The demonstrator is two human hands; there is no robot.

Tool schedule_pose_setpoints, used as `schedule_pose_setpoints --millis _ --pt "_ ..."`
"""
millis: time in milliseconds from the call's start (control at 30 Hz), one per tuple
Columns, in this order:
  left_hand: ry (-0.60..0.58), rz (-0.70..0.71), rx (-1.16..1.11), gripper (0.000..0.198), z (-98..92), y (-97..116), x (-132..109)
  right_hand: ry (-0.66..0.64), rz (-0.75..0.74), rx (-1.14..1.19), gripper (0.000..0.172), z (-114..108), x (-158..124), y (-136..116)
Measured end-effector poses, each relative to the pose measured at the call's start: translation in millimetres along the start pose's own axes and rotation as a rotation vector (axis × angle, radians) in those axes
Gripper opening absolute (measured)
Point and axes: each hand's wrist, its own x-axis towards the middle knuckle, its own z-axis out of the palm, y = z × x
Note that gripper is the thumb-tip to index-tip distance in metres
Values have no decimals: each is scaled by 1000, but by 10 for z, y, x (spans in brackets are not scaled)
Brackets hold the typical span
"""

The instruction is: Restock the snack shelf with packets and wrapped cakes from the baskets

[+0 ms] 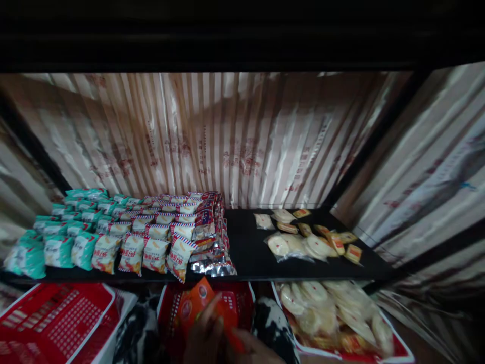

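The left hand (206, 328) and right hand (255, 349) meet near six o'clock, blurred and dim. An orange pack (202, 296) is there, between six and seven, raised before the middle basket (245, 299) and overlapping the front edge of the shelf (242, 253). The left hand lies over the pack, one finger extended; whether it grips I cannot tell. The right hand appears closed on the pack's lower part.

Patterned cloth (273, 321) shows on both sides of that basket. At five o'clock, the right basket (401, 351) holds pale bagged rounds (314, 308); at eight, the left basket (71, 311) sits below the shelf. On the shelf, green bags (58, 250) stand between eight and nine, white bags (132, 253) toward eight, and flat packs (299, 245) lie at four. A pleated curtain (235, 136) hangs behind, toward twelve.
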Motion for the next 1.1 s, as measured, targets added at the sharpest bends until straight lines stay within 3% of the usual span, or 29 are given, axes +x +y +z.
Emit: schedule_pose_setpoints --millis 100,200,333,533,733,967,1100 --pt "-8 116 -109 55 87 337 -5 41 -56 212 55 -111 -158 -176" --pt "40 238 -73 50 194 561 23 123 -98 457 55 -250 -244 -326" --pt "85 323 75 38 328 648 108 248 -118 558 52 -416 -275 -382" --pt "80 411 216 36 476 742 258 307 -202 694 44 -621 -155 -275" --pt "-40 370 389 41 607 936 654 478 -219 768 37 -1030 238 -326" --pt "-17 220 642 48 653 1225 1444 571 -240 695 18 -1622 989 -681" --pt "-18 107 669 48 614 1297 1900 763 -182 517 13 -1895 1507 -836"
